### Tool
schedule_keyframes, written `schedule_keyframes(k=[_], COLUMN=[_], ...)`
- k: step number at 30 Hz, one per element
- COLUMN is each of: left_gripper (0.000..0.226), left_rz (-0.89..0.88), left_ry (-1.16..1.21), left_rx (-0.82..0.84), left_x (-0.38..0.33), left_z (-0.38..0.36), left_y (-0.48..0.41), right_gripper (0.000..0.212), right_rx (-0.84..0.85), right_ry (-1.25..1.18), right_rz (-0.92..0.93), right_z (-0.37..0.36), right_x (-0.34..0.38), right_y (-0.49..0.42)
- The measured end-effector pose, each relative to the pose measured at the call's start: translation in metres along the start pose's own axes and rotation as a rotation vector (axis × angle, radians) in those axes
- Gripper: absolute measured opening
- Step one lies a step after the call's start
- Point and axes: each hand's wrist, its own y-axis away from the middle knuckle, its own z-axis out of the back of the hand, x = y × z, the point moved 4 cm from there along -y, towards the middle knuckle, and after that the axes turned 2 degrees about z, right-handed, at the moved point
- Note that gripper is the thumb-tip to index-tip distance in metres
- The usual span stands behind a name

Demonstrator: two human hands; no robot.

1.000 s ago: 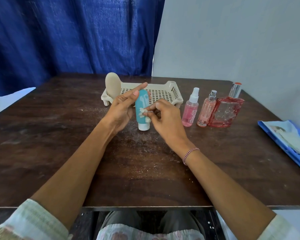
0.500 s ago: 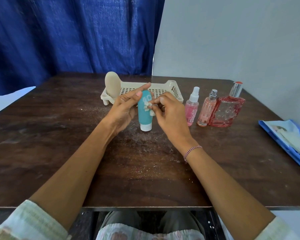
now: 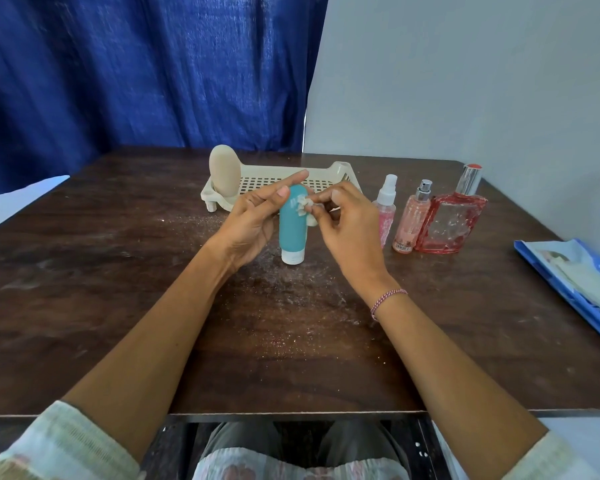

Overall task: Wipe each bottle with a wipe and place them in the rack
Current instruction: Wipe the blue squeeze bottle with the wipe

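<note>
My left grip (image 3: pixel 253 220) grasped the teal tube (image 3: pixel 291 233), cap down, near the middle of the surface (image 3: pixel 118 271). My right grip (image 3: pixel 347 230) pinched a wadded wipe (image 3: pixel 303 206) against its upper side. Just behind, toward the far edge, stood the rack (image 3: pixel 340 169), a beige bottle (image 3: pixel 224 174) upright in its left end. Three pink bottles (image 3: pixel 413 220) lined up to its right; a wipe pack (image 3: pixel 575 282) lay at the right edge.

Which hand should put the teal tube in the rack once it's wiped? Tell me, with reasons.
Left. The left hand holds the teal tube, and the rack sits just behind it. The right hand is busy pinching the wipe against the tube.
</note>
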Motion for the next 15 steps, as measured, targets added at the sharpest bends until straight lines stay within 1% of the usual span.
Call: schedule_keyframes(k=[4,7,12,15], left_gripper=[0.043,0.039,0.041,0.042], left_rz=[0.001,0.006,0.032,0.039], left_ry=[0.022,0.018,0.009,0.023], left_rx=[-0.003,-0.003,0.024,0.051], left_x=[0.0,0.0,0.001,0.001], left_z=[0.001,0.001,-0.003,-0.004], left_y=[0.0,0.001,0.001,0.001], right_gripper=[0.004,0.005,0.004,0.004], right_rx=[0.04,0.064,-0.03,-0.043], right_ry=[-0.032,-0.028,0.006,0.01], right_rz=[0.041,0.083,0.003,0.003], right_z=[-0.002,-0.004,0.005,0.004], right_x=[0.01,0.015,0.004,0.004], right_y=[0.004,0.005,-0.001,0.0])
